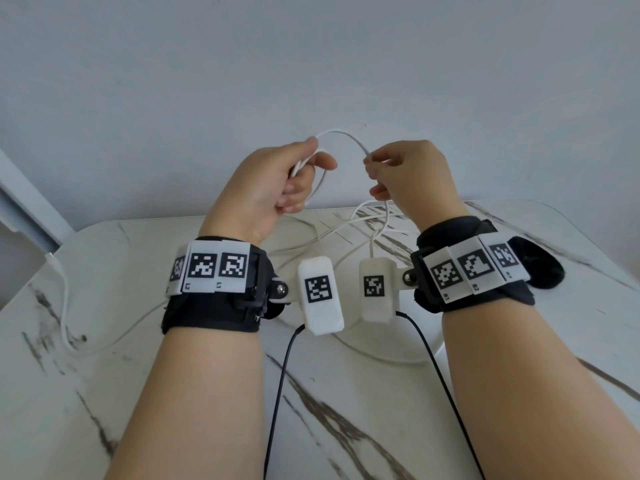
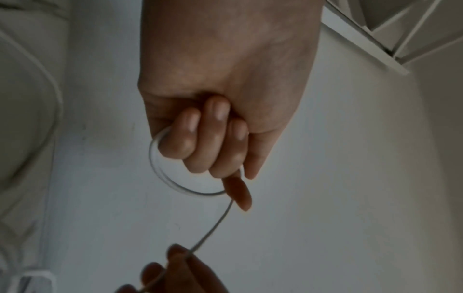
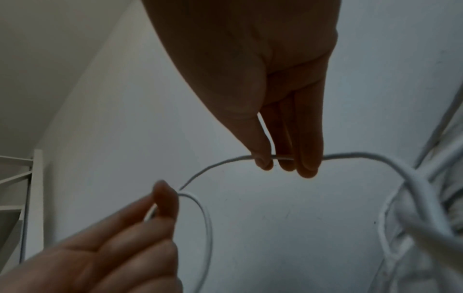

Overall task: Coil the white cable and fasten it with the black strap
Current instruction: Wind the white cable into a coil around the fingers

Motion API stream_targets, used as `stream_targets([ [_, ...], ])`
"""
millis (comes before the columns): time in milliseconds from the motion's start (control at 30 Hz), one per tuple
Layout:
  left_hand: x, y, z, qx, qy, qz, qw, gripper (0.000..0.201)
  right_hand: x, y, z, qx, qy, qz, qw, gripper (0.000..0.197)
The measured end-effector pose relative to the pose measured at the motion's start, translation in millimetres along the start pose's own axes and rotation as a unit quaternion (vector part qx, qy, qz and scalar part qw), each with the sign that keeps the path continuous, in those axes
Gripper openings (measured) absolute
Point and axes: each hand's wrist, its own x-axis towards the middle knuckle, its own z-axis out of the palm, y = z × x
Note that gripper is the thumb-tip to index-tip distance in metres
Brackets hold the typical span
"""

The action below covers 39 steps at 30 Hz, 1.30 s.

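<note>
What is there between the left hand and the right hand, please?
Only a short arch of the white cable spans the gap from the left hand to the right hand, both raised above the table. The head view shows it best.

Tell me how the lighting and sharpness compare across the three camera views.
Head view: bright, even, the white cable and marble table fairly crisp. Left wrist view: dim, the left hand soft, the coil blurred. Right wrist view: the right hand backlit, nearly a silhouette against the pale wall.
</note>
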Motion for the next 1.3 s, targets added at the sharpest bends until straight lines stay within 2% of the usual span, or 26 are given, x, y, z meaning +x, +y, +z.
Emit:
stream_targets([
  [167,-1.0,3.9,1.1,-0.156,-0.025,0.029,0.987,0.037,-6.4,-0.8,13.9,-0.046,-0.087,-0.016,0.995,0.017],
  [267,0.3,5.3,-0.7,-0.217,-0.015,0.036,0.975,0.037,-9.1,-1.8,19.3,-0.073,-0.117,-0.043,0.989,0.017],
  [367,0.9,6.7,-3.7,-0.268,0.010,0.054,0.962,0.035,-11.6,-2.7,21.4,-0.098,-0.159,-0.026,0.982,0.012],
  [533,2.1,6.5,-4.5,-0.309,0.076,0.092,0.943,0.033,-13.6,-0.1,22.5,-0.111,-0.191,0.016,0.975,0.021],
  [700,2.1,7.5,-6.7,-0.347,0.117,0.108,0.924,0.035,-15.7,-3.8,24.2,-0.102,-0.227,0.071,0.966,0.017],
  [866,3.8,5.7,-4.6,-0.350,0.146,0.120,0.917,0.022,-22.0,-11.4,23.4,-0.156,-0.278,0.022,0.948,0.026],
  [933,4.9,3.8,-5.1,-0.345,0.157,0.123,0.917,0.021,-24.6,-13.1,22.5,-0.164,-0.296,0.005,0.941,0.028],
  [1100,4.9,-0.1,-3.1,-0.262,0.228,0.129,0.929,0.042,-28.1,-20.6,22.4,-0.150,-0.343,-0.017,0.927,0.034],
  [1200,7.0,-3.0,-1.7,-0.116,0.266,0.126,0.949,0.047,-30.3,-25.8,20.6,-0.161,-0.354,-0.038,0.921,0.035],
  [1300,10.5,-9.4,-1.5,0.039,0.285,0.113,0.951,0.051,-29.1,-29.2,17.7,-0.158,-0.338,-0.065,0.925,0.029],
])
